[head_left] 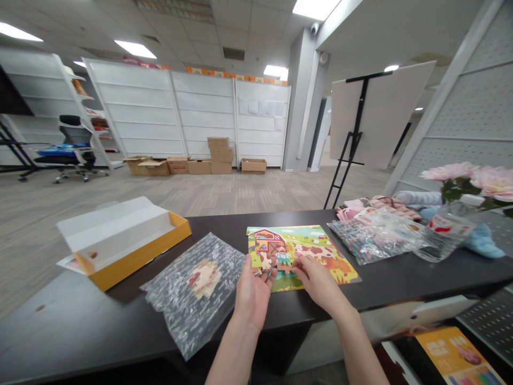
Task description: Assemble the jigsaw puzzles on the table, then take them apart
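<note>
A colourful farm-scene jigsaw puzzle [316, 251], with a red barn and a brown-spotted cow, lies on the dark table [216, 222]. My left hand [255, 294] is turned palm up over its left part, fingers curled around a few small puzzle pieces [265, 260]. From the right, my right hand [315, 278] reaches over the puzzle's lower middle. Its fingertips pinch close to a small brownish puzzle piece [285, 269], partly hidden by the fingers. To the left, a clear plastic bag [164, 299] lies flat, with several loose puzzle pieces [205, 278] on or inside it.
An open yellow box [140, 254] with a white lid sits at the left. Clear packets [380, 232], folded cloths [420, 199], a clear plastic container [444, 235] and pink flowers [491, 182] crowd the right. An orange box [452, 353] stands below the table's front edge.
</note>
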`<action>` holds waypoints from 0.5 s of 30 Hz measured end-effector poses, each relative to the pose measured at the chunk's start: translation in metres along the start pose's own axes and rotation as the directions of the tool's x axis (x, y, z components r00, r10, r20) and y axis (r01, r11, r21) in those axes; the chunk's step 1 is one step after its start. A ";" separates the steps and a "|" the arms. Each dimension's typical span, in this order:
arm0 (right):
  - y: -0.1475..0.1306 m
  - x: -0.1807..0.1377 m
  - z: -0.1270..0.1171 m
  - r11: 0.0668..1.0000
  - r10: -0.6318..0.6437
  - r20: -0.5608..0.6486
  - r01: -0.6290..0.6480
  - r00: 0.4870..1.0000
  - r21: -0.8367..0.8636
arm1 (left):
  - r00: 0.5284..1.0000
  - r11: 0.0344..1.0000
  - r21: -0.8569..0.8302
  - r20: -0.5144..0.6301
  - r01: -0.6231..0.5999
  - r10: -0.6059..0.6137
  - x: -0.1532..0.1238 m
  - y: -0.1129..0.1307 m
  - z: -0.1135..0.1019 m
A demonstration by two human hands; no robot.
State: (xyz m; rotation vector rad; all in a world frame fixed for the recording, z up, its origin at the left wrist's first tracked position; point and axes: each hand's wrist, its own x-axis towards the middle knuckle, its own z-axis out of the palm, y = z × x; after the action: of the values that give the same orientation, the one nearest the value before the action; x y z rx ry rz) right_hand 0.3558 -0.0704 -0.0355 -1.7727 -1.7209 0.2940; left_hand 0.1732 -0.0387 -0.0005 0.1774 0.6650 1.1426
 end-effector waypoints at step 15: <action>-0.007 0.005 -0.006 0.669 0.276 -0.031 -0.169 0.961 0.724 | 1.000 1.000 0.002 -0.016 0.005 -0.005 0.001 0.000 0.000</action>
State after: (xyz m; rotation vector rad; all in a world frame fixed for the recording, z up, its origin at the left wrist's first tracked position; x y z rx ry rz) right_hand 0.3546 -0.0679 -0.0254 -1.3478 -1.0464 0.8136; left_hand 0.1731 -0.0376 -0.0009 0.1687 0.6806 1.1393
